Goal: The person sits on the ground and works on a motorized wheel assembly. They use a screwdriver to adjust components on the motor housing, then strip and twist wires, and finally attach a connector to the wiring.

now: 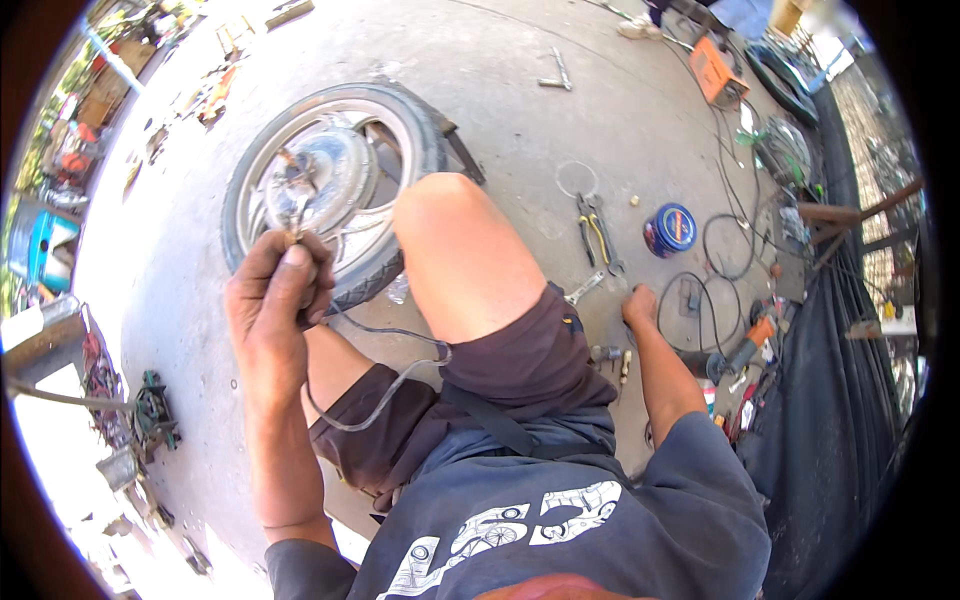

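Note:
My left hand [280,285] is raised in front of the wheel, thumb and fingers pinched on the end of a thin grey cable [365,428]. The cable loops down across my lap. Behind that hand lies a motorcycle wheel [408,105] with a black tyre, pale spokes and a round metal hub. My right hand [640,305] is low by the floor, its fingers curled; whatever they hold is hidden. Close to it lie a wrench [584,288], yellow-and-black pliers [585,232] and another dark hand tool [606,240].
A blue tub [674,229] stands beyond my right hand. Black cables [735,275] wind across the floor toward an orange machine [716,72]. An angle grinder [745,348] lies at the right, before a dark curtain [815,400]. A T-shaped tool [560,70] lies farther off.

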A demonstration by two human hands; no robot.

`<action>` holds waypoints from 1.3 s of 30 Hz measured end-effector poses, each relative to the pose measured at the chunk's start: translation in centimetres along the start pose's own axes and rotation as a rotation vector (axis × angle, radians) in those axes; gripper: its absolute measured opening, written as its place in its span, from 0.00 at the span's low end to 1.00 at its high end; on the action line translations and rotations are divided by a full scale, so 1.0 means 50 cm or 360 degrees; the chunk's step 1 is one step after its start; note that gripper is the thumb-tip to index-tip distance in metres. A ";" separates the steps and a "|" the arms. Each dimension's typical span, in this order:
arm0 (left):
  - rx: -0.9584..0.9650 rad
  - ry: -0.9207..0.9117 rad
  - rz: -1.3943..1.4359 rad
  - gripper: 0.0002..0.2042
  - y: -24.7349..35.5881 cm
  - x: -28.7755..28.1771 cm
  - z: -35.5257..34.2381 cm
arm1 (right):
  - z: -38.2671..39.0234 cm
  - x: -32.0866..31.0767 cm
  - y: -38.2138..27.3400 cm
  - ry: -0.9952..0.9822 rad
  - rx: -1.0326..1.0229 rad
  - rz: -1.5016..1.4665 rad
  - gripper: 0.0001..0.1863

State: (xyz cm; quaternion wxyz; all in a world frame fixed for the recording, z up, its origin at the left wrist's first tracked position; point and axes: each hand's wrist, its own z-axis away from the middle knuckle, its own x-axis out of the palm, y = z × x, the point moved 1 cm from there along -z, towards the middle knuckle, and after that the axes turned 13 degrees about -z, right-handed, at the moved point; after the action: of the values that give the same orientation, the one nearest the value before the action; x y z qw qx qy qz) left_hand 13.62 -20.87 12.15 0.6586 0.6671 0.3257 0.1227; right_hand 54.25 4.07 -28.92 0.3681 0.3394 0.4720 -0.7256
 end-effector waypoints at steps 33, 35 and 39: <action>0.0073 0.0024 0.0131 0.09 -0.009 -0.031 0.027 | 0.089 0.073 -0.011 -0.0092 -0.0175 -0.0157 0.14; 0.0066 0.0035 0.0109 0.10 -0.010 -0.029 0.025 | 0.096 0.085 -0.008 -0.0112 -0.0145 -0.0199 0.15; 0.0074 0.0073 0.0088 0.10 -0.022 -0.030 0.023 | 0.113 0.092 -0.023 -0.0268 -0.0073 -0.0195 0.17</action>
State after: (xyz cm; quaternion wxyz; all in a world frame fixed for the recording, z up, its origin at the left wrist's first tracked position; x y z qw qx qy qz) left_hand 12.88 -22.76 11.36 0.6315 0.6881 0.3249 0.1487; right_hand 50.16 -1.87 -30.45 0.3690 0.2391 0.4757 -0.7618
